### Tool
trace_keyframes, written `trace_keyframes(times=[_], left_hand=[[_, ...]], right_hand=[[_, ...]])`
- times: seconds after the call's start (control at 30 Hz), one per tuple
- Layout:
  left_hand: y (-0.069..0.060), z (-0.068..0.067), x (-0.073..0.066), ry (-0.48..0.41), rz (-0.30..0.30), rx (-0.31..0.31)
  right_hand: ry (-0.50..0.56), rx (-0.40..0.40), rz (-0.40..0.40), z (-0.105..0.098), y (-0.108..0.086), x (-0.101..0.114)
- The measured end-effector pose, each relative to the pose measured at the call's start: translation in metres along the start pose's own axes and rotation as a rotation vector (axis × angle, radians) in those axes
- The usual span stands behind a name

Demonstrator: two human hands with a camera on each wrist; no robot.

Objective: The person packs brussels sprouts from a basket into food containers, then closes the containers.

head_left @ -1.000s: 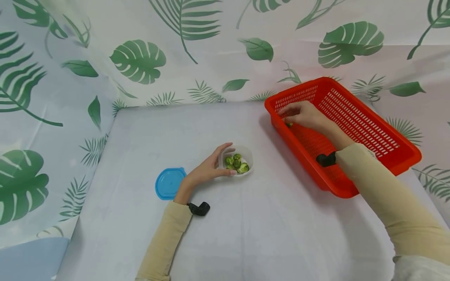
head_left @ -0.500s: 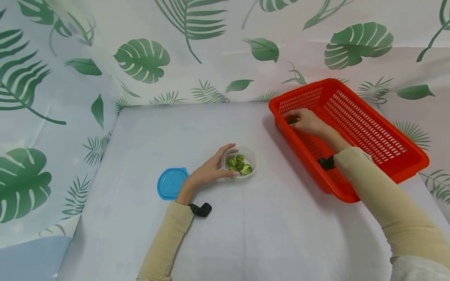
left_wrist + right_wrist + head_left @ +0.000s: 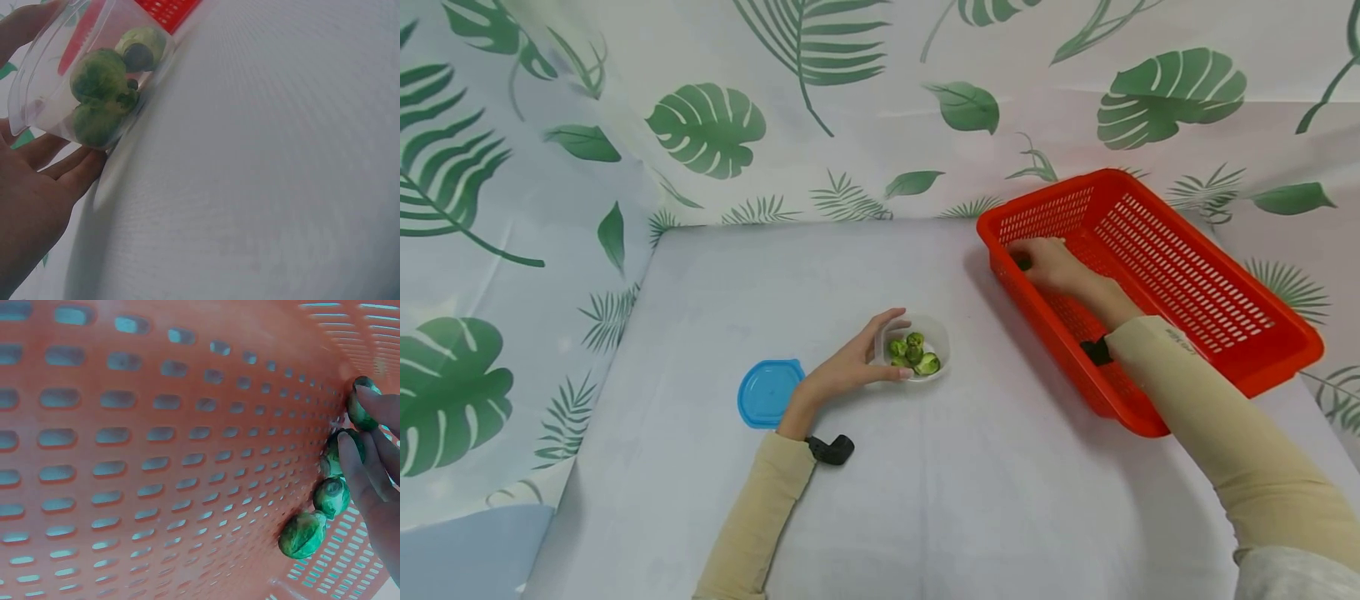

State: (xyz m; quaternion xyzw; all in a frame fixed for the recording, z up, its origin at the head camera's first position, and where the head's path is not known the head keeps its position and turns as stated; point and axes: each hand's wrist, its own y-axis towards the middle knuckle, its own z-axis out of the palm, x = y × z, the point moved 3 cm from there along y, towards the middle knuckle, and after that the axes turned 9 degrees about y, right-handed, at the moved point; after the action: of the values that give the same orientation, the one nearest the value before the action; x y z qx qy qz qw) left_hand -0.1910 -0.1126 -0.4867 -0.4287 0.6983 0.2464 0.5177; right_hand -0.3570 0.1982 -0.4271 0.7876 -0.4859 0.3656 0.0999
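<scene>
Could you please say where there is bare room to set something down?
Bare tabletop lies between the plastic container and red basket, between the blue lid and backdrop, and in front between the sleeves. It is crowded at the container, held by the left hand, and in the basket's left corner, where the right hand touches Brussels sprouts.

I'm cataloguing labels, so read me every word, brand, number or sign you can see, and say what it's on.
No text is legible.
Right sleeve: a small dark marking near the cuff, too small and blurred to read.
Tub, basket, lid: no readable text.
</scene>
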Motion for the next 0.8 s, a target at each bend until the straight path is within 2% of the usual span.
trace_keyframes(times=[0.3, 0.57, 0.8], left_hand=[[0.000, 0.001, -0.001, 0.004, 0.000, -0.004], [-0.001, 0.001, -0.001, 0.009, 0.000, -0.006], [0.000, 0.001, -0.002, 0.014, -0.004, -0.004]], right_hand=[[-0.063, -0.028, -0.043, -0.002, -0.001, -0.005], [-0.052, -0.048, 0.009, -0.005, -0.008, -0.005], [-0.019, -0.053, 0.016, -0.009, -0.015, -0.001]])
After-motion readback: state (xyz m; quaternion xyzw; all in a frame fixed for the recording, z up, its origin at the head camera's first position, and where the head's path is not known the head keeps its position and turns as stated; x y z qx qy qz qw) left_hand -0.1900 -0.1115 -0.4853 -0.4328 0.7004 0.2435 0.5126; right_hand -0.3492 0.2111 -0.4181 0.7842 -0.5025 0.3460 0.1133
